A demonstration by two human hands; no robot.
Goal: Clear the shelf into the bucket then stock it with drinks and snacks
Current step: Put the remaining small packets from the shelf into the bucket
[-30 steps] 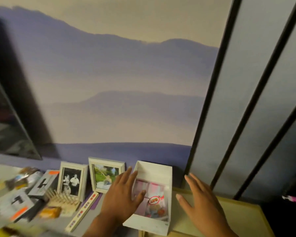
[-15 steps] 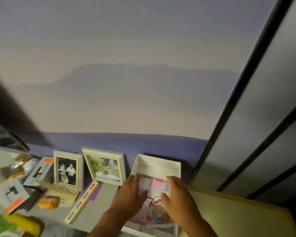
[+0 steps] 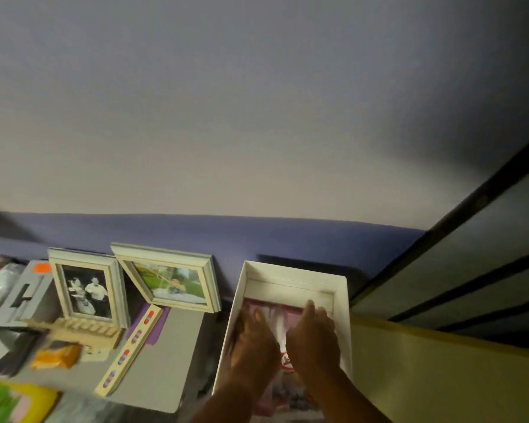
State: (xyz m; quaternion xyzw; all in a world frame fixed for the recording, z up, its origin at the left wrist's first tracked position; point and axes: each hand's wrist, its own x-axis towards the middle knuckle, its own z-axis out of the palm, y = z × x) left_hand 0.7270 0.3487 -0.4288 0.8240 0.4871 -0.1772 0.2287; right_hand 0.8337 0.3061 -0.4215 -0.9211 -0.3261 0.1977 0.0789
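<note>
Wall point(image 3: 257, 117): pale above, purple band at the base, fills most of the view. Dark-framed panels point(image 3: 471, 285) stand at right.

Yellow-edged surface point(image 3: 440, 370) lies at lower right, just beside the white box.

Grey shelf point(image 3: 171, 355) carries the items at left and centre.

White box point(image 3: 287, 279), open-topped, sits on the shelf against the wall. Pink snack packet point(image 3: 277, 319) lies inside it.

Two photo frames lean at the wall: colour photo frame point(image 3: 168, 280) tilted, black-and-white photo frame point(image 3: 87, 288) upright beside it.

Wooden rack point(image 3: 86, 329) sits in front of the black-and-white frame. A long strip with red and blue dots point(image 3: 129, 352) lies diagonally near it. Orange packet point(image 3: 55, 355) lies to the left of the strip.

Left hand point(image 3: 252, 346) and right hand point(image 3: 313, 340) are both inside the box, palms down on the snack packet. Grip of each: blurred, cannot tell whether grasping or merely pressing.
</note>
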